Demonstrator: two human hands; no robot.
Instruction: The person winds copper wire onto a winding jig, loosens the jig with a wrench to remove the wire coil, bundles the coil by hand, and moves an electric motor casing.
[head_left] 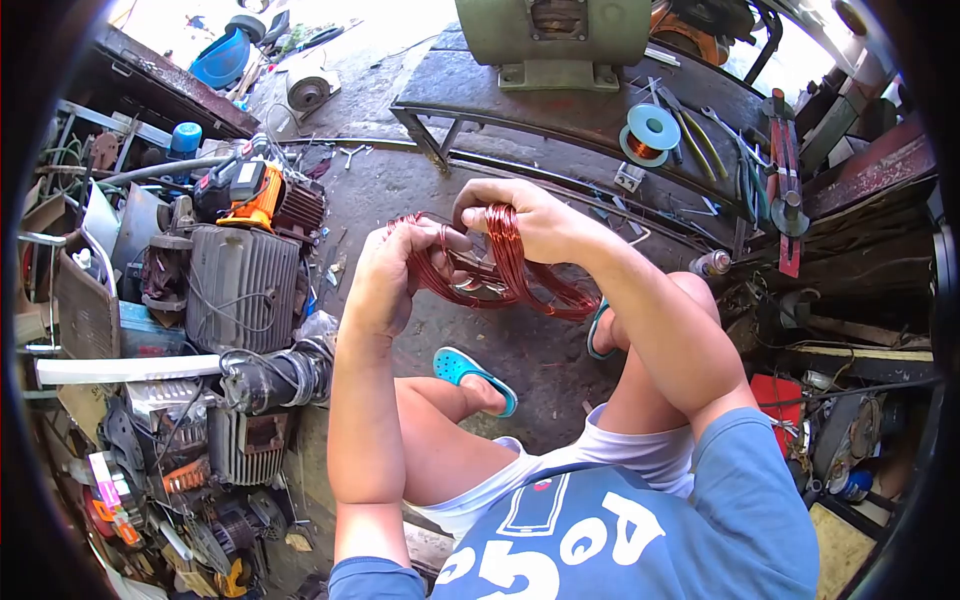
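Observation:
Bundles of copper wire coils [508, 262] hang between my two hands, above the floor and in front of my knees. My left hand [400, 265] is closed around the left side of the coils, with its thumb and fingers near a loose strand. Wrapped over the top of the thicker bundle, my right hand [520, 215] has its thumb and fingers curled round the wire. The lower loops droop to the right, below my right wrist. Part of the coils behind my fingers is hidden.
A metal bench [530, 115] stands ahead, bearing a green motor housing [558, 35], a spool of copper wire [650, 133] and pliers [702, 140]. Finned motor casings [240, 285] and an orange machine [255, 190] crowd the left. A red metal bar [787, 190] lies at the right.

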